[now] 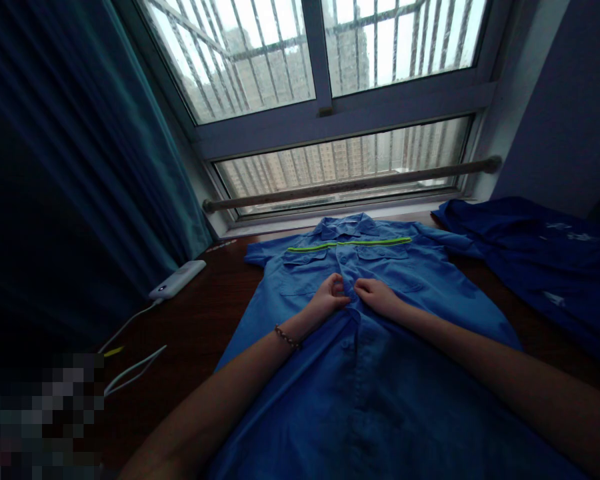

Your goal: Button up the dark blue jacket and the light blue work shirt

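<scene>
A blue short-sleeved work shirt [300,280] lies spread face up, its collar toward the window and a yellow-green stripe [350,245] across the chest. Over the button front, about mid-shirt, both hands work close together. My left hand [331,295] has its fingers curled and pinches the edge of the shirt's front placket. Just right of it, my right hand [377,295] is closed on the placket's other side. Whatever button lies between the fingertips is hidden. Below the hands, the front edges show a fold and a button.
A darker blue garment [535,267] with white print lies at the right. On the brown wooden surface [190,340] at left are a white power bank [178,280] and a white cable [135,370]. Behind stand a barred window [325,110], a rail [350,185] and a curtain [95,147].
</scene>
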{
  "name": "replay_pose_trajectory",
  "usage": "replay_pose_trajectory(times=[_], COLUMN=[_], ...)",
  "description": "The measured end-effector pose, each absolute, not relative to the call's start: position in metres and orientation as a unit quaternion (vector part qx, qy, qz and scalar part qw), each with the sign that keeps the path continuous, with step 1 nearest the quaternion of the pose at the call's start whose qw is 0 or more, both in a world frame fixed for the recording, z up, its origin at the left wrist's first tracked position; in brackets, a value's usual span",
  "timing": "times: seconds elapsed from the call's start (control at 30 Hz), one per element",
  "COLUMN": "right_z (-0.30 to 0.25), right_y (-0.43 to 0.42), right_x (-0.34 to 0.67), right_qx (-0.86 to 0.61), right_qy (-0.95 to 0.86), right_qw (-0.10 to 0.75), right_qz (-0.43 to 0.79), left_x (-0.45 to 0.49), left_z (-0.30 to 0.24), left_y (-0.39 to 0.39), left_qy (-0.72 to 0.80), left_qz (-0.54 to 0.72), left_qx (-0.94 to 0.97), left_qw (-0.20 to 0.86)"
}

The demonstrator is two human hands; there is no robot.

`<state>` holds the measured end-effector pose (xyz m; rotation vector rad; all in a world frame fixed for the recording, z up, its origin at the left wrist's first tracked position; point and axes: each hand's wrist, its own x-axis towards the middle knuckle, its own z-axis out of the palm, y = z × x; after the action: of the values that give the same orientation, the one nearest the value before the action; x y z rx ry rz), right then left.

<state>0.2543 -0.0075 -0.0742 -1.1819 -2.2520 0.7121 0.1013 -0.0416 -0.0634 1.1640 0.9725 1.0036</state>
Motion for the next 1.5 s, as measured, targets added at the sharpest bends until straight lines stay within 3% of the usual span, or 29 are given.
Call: replay_pose_trajectory(times=[0.4, 0.7, 0.8, 0.93, 1.07, 1.27, 1.5], right_z=[-0.070, -0.068, -0.061, -0.045, -0.028, -0.045, -0.076], right_y=[-0.006, 0.010, 0.029, 0.042, 0.032, 0.008, 0.016], right_x=[0.262, 0.275, 0.275, 0.264, 0.237, 0.211, 0.271], right_qx=[-0.416, -0.353, -0.377, -0.468, -0.546, -0.633, -0.470], right_qy=[-0.825, -0.911, -0.913, -0.875, -0.819, -0.695, -0.778], right_qw=[0.262, 0.205, 0.155, 0.121, 0.172, 0.281, 0.356], right_qz=[0.278, 0.050, 0.033, 0.027, 0.031, 0.191, 0.216], left_x=[0.098, 0.091, 0.092, 0.097, 0.105, 0.120, 0.115], left_z=[-0.063, -0.064, -0.059, -0.055, -0.054, -0.060, -0.079], left_y=[-0.033, 0.009, 0.031, 0.060, 0.078, 0.079, 0.050], left_qy=[0.507, 0.498, 0.499, 0.582, 0.633, 0.694, 0.602], left_qz=[0.446, 0.426, 0.400, 0.390, 0.386, 0.428, 0.436], left_qx=[0.523, 0.588, 0.583, 0.545, 0.525, 0.499, 0.643], left_qw=[0.520, 0.475, 0.502, 0.461, 0.417, 0.294, 0.183])
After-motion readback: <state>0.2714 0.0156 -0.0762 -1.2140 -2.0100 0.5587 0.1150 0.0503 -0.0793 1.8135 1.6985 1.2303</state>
